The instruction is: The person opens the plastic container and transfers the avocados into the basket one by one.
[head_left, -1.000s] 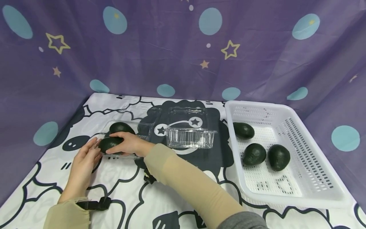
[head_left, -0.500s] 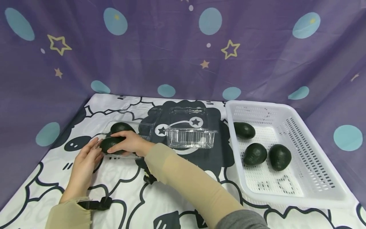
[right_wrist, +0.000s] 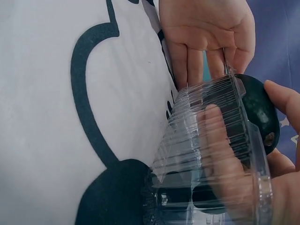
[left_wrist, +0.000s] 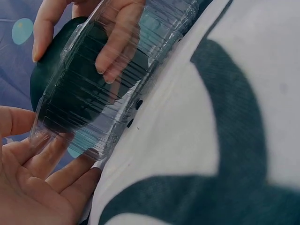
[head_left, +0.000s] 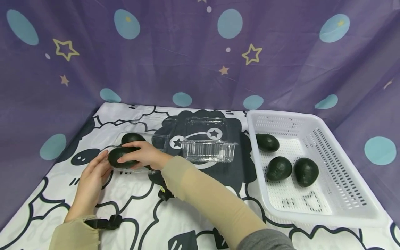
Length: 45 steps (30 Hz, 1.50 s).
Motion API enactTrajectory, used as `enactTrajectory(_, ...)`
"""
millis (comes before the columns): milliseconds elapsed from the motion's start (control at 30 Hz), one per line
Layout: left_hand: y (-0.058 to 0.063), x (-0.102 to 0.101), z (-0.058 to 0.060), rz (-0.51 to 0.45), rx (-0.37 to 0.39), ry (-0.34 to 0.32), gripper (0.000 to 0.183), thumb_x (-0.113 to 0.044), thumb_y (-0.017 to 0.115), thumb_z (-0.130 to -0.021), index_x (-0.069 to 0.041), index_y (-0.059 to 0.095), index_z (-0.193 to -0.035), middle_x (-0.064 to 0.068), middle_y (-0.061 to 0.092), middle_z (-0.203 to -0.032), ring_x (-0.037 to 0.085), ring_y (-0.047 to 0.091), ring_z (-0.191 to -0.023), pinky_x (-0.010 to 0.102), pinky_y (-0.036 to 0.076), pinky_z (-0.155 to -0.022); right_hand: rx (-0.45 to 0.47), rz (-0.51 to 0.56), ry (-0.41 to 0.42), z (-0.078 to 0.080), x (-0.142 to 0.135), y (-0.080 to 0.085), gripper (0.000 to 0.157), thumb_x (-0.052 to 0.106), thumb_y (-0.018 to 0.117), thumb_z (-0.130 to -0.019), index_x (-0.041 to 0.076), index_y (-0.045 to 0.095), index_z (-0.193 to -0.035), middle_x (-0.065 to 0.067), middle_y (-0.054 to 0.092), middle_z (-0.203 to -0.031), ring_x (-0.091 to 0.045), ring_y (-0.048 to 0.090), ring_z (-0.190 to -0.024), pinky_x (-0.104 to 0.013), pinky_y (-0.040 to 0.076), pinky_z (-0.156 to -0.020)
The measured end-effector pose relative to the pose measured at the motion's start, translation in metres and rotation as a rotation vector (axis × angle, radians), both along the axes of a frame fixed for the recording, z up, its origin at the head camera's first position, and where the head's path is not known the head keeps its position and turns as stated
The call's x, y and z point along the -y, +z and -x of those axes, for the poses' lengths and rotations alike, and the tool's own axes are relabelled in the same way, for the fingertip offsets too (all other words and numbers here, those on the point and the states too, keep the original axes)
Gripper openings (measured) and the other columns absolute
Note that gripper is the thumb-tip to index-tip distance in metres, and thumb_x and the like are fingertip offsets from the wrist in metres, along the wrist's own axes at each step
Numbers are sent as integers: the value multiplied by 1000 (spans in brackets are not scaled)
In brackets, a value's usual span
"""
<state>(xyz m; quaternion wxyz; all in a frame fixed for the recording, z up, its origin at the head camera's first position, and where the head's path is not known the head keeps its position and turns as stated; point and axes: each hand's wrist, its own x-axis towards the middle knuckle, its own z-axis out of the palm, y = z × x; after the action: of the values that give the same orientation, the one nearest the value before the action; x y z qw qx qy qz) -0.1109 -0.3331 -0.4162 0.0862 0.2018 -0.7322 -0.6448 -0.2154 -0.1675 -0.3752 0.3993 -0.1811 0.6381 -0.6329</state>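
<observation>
In the head view, my right hand [head_left: 147, 154] grips a dark green avocado [head_left: 115, 158] at the near left part of an open clear plastic clamshell box [head_left: 160, 141]. Its fingers reach inside the box, seen through the ribbed wall [right_wrist: 220, 93] in the right wrist view, with the thumb on the avocado's outer side. The avocado [left_wrist: 44, 82] sticks up above the rim. A second avocado [head_left: 132, 138] lies just behind it in the box. My left hand [head_left: 92, 177] holds the box's left end, thumb at the rim and fingers against the wall [left_wrist: 70, 136].
Another open clear clamshell box [head_left: 208, 151] stands right of the first. At the right is a white perforated basket [head_left: 343, 211] with three avocados [head_left: 279, 168]. A patterned cloth [head_left: 137, 225] covers the table, and a purple curtain [head_left: 187, 62] hangs behind.
The right hand has shifted slightly up and right, and the gripped avocado sits a little higher, showing more of its side. The left hand keeps its place on the box.
</observation>
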Motion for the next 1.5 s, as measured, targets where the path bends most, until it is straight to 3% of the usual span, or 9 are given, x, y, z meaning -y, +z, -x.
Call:
enactTrajectory(367, 1, -2, 3, 39, 32, 19, 65, -45, 48, -102, -18, 27, -157, 6, 29, -163, 13, 35, -145, 31, 28, -123, 70, 99, -6, 1, -2, 0, 46, 7, 70, -88, 19, 61, -133, 3, 59, -125, -16, 65, -99, -41, 61, -88)
enactTrajectory(667, 0, -2, 3, 65, 29, 17, 64, -45, 46, -103, -17, 27, -157, 6, 32, -161, 7, 41, -139, 28, 32, -121, 37, 96, -33, -3, -4, 3, 45, 7, 72, -87, 21, 64, -129, 5, 60, -120, -14, 64, -99, -43, 60, -89)
enactTrajectory(833, 0, -2, 4, 84, 23, 15, 60, -39, 42, -105, -15, 25, -158, 9, 29, -163, 14, 38, -144, 26, 34, -120, 37, 125, -57, -4, -5, 5, 46, 7, 73, -87, 21, 64, -130, 3, 60, -121, -14, 65, -97, -49, 58, -94)
enactTrajectory(1000, -1, -2, 4, 99, 39, 16, 59, -34, 38, -106, -15, 22, -159, 11, 25, -163, 21, 32, -148, 33, 31, -122, 43, 180, -49, -3, -8, 9, 53, 4, 70, -89, 17, 58, -139, 3, 59, -123, -16, 68, -95, -52, 55, -97)
enactTrajectory(1233, -1, 1, 2, 69, 23, 18, 56, -31, 38, -106, -16, 24, -158, 8, 25, -163, 21, 31, -149, 25, 34, -119, 39, 240, -51, -4, -11, 19, 52, 3, 69, -89, 19, 59, -137, 3, 62, -117, -16, 70, -92, -48, 58, -95)
enactTrajectory(1500, -1, 0, 1, 59, 17, 5, 55, -30, 36, -107, -16, 24, -158, 7, 26, -163, 21, 30, -149, 24, 34, -119, 31, 279, -44, -9, -18, 36, 54, 0, 68, -90, 15, 56, -140, 1, 64, -106, -13, 67, -88, -48, 57, -95)
